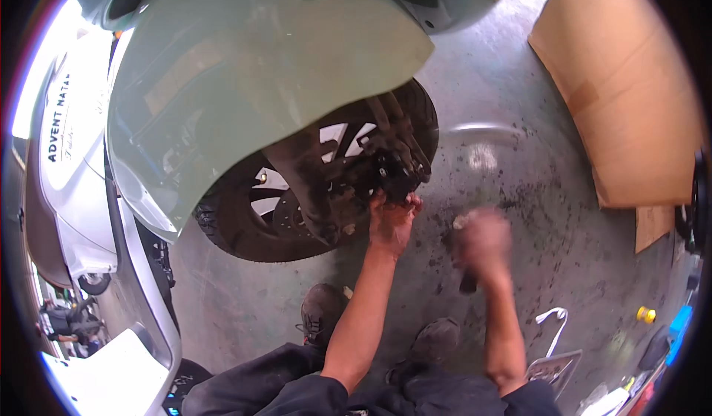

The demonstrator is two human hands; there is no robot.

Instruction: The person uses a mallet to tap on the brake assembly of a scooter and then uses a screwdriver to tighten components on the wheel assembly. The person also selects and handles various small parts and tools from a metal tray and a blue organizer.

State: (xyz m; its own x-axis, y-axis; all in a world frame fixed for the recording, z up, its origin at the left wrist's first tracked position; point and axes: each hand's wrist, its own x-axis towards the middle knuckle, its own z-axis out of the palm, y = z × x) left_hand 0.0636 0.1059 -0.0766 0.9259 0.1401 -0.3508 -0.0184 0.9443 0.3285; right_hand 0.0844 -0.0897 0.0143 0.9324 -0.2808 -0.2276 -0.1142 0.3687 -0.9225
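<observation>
A pale green scooter fender (282,67) overhangs a wheel with a black tyre (222,242) and a drilled brake disc (285,219). My left hand (391,223) reaches up beside the wheel, its fingers closed round the lower edge of a dark, grimy brake caliper (394,173). To the right, apart from the wheel, my right hand (486,244) is blurred by motion. It is closed round a tool with a dark handle (469,281), whose end pokes out below the fist. A small pale end shows above the fingers; the tool's kind is unclear.
A large cardboard sheet (623,82) stands at the far right. Dark stains mark the grey floor (549,260). A yellow round item (646,314) and a flat framed piece (555,370) with a white strap lie lower right. Another white vehicle (81,164) stands left. My shoes are below the wheel.
</observation>
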